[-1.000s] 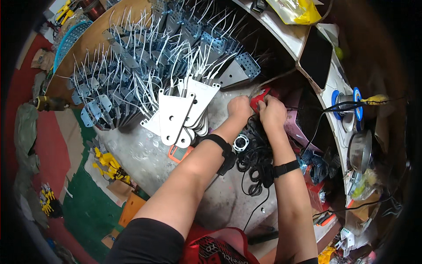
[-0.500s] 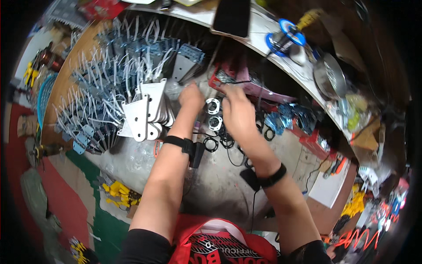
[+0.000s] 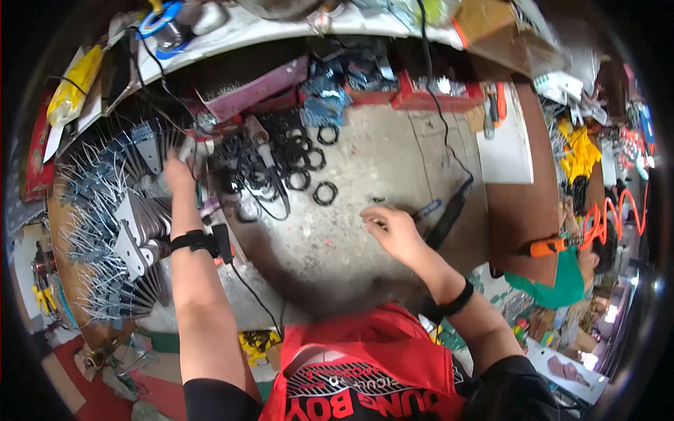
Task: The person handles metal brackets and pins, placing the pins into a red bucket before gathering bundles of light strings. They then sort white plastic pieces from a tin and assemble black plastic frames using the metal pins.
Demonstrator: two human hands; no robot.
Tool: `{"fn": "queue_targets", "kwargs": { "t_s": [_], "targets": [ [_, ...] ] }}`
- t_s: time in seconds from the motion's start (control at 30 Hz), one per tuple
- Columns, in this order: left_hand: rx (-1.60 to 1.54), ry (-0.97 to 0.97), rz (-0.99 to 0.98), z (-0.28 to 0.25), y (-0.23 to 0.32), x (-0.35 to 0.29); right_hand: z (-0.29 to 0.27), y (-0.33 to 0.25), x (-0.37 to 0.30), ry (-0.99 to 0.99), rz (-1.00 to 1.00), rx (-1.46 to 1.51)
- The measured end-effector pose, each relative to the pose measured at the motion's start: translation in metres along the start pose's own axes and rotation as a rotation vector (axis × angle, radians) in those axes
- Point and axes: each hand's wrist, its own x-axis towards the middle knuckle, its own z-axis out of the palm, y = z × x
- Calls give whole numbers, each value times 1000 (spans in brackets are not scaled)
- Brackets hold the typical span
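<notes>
Head view: I see a cluttered grey workbench (image 3: 365, 175) from above, and I place everything relative to the scatter of black rings (image 3: 295, 161) lying on it.
Black rings: loose coils spread flat on the bench top, some overlapping, one (image 3: 324, 192) lying apart toward my side. I judge they are laid out flat so each can be picked singly.
Soldering tool: a black-handled tool (image 3: 270, 172) lies across the ring scatter, its cord trailing toward me, parked within reach of both hands.
Left hand: my left hand (image 3: 177, 172) rests to the left of the rings, at the edge of the metal brackets. Its fingers point away from me and I cannot tell whether they pinch anything.
Right hand: my right hand (image 3: 392, 228) hovers to the right of the rings and nearer me, fingers curled toward the thumb as if pinching something small; what it holds is too small to tell.
Black pen-like tool: it (image 3: 449, 214) lies just right of my right hand, well right of the rings, cord running up to the back shelf.
Metal brackets: a fanned row of grey plates with white wires (image 3: 133, 231) sits left of the rings, stacked upright like cards, I judge to keep them ordered.
Red trays: boxes of parts (image 3: 414, 95) stand beyond the rings against the shelf.
Other person: someone in green (image 3: 562, 281) works far right of the rings.
</notes>
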Motion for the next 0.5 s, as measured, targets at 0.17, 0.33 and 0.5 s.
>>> {"fn": "queue_targets", "kwargs": {
  "t_s": [0.17, 0.33, 0.5],
  "targets": [
    [-60, 323, 347, -78, 181, -125, 34, 62, 44, -333, 441, 321],
    [-365, 230, 518, -100, 184, -266, 60, 57, 95, -101, -6, 425],
    [39, -188, 488, -48, 150, -316, 28, 70, 80, -8, 279, 543]
  ]
}}
